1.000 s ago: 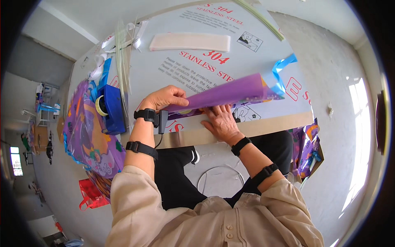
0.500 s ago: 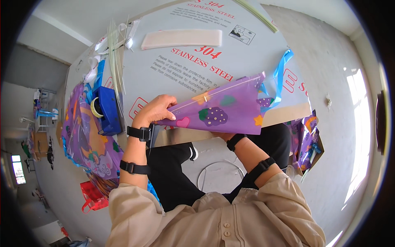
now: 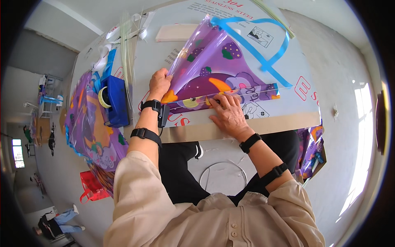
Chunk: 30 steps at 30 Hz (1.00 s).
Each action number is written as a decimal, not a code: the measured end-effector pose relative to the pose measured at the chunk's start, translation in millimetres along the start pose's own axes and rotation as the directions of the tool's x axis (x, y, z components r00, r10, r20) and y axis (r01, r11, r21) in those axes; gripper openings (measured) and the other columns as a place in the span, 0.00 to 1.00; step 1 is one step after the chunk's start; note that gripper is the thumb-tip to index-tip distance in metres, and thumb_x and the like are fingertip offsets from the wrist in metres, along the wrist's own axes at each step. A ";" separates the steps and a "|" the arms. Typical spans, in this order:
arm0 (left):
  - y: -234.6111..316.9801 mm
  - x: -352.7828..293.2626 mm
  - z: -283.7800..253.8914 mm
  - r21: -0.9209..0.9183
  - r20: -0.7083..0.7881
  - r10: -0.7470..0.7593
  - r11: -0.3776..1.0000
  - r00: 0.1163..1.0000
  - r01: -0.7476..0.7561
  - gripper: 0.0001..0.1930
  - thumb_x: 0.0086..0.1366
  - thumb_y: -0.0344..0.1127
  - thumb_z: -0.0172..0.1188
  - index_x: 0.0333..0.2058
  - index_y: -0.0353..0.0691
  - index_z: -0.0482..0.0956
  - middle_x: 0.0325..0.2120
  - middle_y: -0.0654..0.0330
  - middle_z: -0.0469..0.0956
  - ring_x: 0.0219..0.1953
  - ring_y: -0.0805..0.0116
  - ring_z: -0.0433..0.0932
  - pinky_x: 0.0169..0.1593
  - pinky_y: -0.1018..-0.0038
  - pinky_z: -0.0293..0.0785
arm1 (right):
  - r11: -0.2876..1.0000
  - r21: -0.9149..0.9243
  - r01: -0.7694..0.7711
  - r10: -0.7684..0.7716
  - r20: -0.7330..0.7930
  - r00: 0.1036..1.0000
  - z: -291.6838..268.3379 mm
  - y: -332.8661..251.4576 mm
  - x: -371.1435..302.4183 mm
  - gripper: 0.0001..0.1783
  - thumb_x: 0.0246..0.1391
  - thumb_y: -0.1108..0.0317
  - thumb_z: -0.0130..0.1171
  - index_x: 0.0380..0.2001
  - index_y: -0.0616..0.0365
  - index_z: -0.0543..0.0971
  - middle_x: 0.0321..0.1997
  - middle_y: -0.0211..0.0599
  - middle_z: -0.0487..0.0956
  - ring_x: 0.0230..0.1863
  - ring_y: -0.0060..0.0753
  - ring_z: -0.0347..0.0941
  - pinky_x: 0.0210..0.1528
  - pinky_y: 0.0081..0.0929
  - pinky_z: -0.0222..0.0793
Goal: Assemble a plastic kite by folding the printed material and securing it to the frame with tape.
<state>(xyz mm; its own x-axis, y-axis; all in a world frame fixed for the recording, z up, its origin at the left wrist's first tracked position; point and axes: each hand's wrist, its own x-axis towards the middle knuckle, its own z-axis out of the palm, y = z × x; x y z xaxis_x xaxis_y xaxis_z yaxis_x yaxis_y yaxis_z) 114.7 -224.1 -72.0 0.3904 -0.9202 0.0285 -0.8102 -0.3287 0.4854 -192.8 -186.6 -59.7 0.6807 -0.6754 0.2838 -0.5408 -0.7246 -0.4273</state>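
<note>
Seated at a film-covered table (image 3: 288, 124), a person works a shiny purple printed sheet (image 3: 224, 66) with both hands. The left hand (image 3: 159, 84) is curled closed on the sheet's left edge, apparently pinching it, though some fingertips are hidden. The right hand (image 3: 231, 111) lies palm down, fingers spread and slightly bent, pressing the near edge without gripping it. The sheet rests between the two hands and fans out beyond them.

Under the right hand, the near edge appears gathered into a narrow band (image 3: 259, 92) — a thin pale strand (image 3: 284, 88) runs along it and juts out to the right. A blue ribbon (image 3: 266, 65) seems joined at the sheet's far corner, looping over the table beyond the right hand. That much looks done. The rest looks unfinished: beyond the left hand the sheet rises in a loose fold, the ribbon's loop lies slack, and whether the band is fastened cannot be told.

Left of the left hand stand a blue tape dispenser (image 3: 117, 109) and a bundle of pale sticks (image 3: 126, 57); beyond it lie translucent strips (image 3: 177, 33). Farther left hangs a pile of purple film (image 3: 94, 136), above a red bag (image 3: 91, 187). Purple printed pieces (image 3: 308, 150) sit off to the right hand's right.
</note>
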 end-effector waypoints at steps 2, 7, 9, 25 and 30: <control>0.0 1.9 -3.3 -0.099 0.073 -0.009 0.995 0.997 0.016 0.14 0.50 0.41 0.67 0.30 0.39 0.76 0.27 0.51 0.78 0.29 0.53 0.77 0.35 0.63 0.72 | 0.999 0.013 0.033 -0.033 -0.019 0.999 -1.9 2.5 2.8 0.29 0.42 0.61 0.66 0.50 0.55 0.73 0.51 0.35 0.68 0.55 0.41 0.62 0.56 0.41 0.56; 4.7 0.0 -13.2 -0.041 0.113 -0.147 0.988 0.983 0.152 0.17 0.45 0.40 0.71 0.25 0.35 0.75 0.24 0.51 0.78 0.28 0.55 0.77 0.33 0.62 0.72 | 0.999 0.039 0.021 -0.023 0.035 0.999 -7.5 5.8 6.4 0.28 0.40 0.64 0.66 0.48 0.52 0.75 0.51 0.34 0.68 0.54 0.41 0.62 0.55 0.41 0.56; 10.3 -6.9 -5.5 -0.018 -0.020 -0.192 0.981 0.981 0.192 0.15 0.47 0.36 0.69 0.27 0.34 0.74 0.27 0.50 0.77 0.31 0.53 0.77 0.35 0.61 0.72 | 0.998 0.043 0.036 -0.037 0.025 0.999 -8.4 5.6 6.0 0.27 0.41 0.64 0.66 0.48 0.52 0.75 0.50 0.34 0.68 0.54 0.41 0.62 0.55 0.42 0.56; 20.1 0.9 3.8 0.031 -0.124 -0.023 0.999 0.992 0.027 0.11 0.50 0.36 0.67 0.23 0.37 0.74 0.21 0.53 0.76 0.28 0.54 0.77 0.32 0.61 0.70 | 0.998 0.012 0.063 -0.062 -0.028 0.998 -3.7 8.1 4.7 0.27 0.41 0.62 0.65 0.48 0.51 0.75 0.50 0.33 0.69 0.54 0.39 0.62 0.53 0.42 0.56; 25.2 -3.9 9.0 0.180 -0.300 0.052 0.984 0.953 0.003 0.17 0.46 0.40 0.71 0.29 0.36 0.77 0.24 0.53 0.79 0.31 0.53 0.78 0.37 0.60 0.73 | 0.998 0.010 0.066 -0.065 -0.014 0.998 -5.2 8.8 4.9 0.27 0.41 0.62 0.65 0.48 0.52 0.74 0.51 0.33 0.68 0.55 0.39 0.62 0.53 0.41 0.56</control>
<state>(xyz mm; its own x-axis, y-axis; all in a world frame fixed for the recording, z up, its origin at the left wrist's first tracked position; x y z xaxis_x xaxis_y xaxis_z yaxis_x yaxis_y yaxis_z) 88.9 -230.7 -67.7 0.4611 -0.8298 0.3142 -0.8744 -0.3647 0.3201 -196.8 -197.0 -57.6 0.7078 -0.6283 0.3229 -0.4899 -0.7659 -0.4165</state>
